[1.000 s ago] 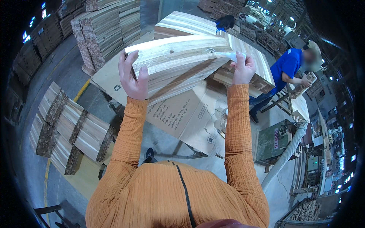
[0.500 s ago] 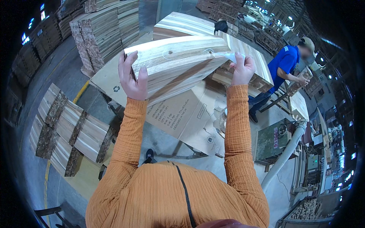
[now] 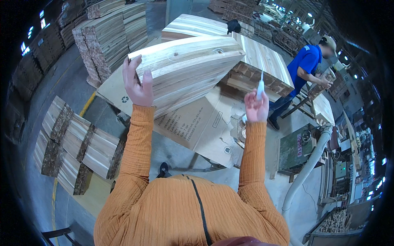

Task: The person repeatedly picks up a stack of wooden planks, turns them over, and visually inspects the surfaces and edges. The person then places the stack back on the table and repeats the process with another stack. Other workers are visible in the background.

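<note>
A pale striped wooden board (image 3: 186,67) is tilted up on its long edge in front of me. My left hand (image 3: 138,84) grips its left end, fingers behind the end and thumb on the near face. Two knots with marked rings show along the board's upper edge. Apart from the board, to its lower right, my right hand (image 3: 257,105) is closed round a small white bottle with a thin nozzle (image 3: 260,88). The nozzle points upward. Beneath the board lies a flattened cardboard sheet (image 3: 180,127) on the worktable.
More boards are stacked behind (image 3: 197,26) and at right (image 3: 266,61). Stepped boards (image 3: 98,151) lie at left, near a tall wood stack (image 3: 108,41). A co-worker in blue (image 3: 305,61) handles a piece at right, beyond a green machine (image 3: 296,151) with a hose (image 3: 308,164).
My right hand has drawn back from the board's right end, down and toward me, turning the bottle's nozzle from the board to upward. The left hand keeps its hold.
</note>
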The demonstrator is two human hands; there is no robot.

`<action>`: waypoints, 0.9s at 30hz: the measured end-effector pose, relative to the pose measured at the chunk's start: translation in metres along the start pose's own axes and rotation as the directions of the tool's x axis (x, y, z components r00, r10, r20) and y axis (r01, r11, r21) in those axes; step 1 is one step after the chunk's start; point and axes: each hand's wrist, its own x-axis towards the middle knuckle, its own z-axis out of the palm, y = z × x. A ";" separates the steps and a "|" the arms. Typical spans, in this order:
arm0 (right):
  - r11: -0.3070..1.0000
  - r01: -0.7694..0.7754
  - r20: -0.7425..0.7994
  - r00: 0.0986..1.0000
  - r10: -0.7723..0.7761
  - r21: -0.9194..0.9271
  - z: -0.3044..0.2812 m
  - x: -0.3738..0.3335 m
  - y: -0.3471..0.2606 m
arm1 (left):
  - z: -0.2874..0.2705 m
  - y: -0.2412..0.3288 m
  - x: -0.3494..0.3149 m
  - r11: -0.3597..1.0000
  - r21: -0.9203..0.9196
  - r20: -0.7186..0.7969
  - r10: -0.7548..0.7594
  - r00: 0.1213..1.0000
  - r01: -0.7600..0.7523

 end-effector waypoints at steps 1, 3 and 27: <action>1.000 0.002 -0.016 1.000 -0.002 0.009 -0.016 -0.010 -0.003 | 0.000 -0.003 0.002 1.000 0.004 0.016 0.003 1.000 -0.003; 1.000 0.013 0.028 1.000 -0.013 -0.009 -0.061 -0.034 -0.014 | 0.003 -0.007 0.007 1.000 -0.025 0.004 -0.016 1.000 0.016; -0.182 0.061 0.159 0.791 -0.591 -0.981 -0.280 -0.142 0.037 | 0.004 -0.019 0.013 0.996 -0.074 0.115 -0.036 0.993 0.044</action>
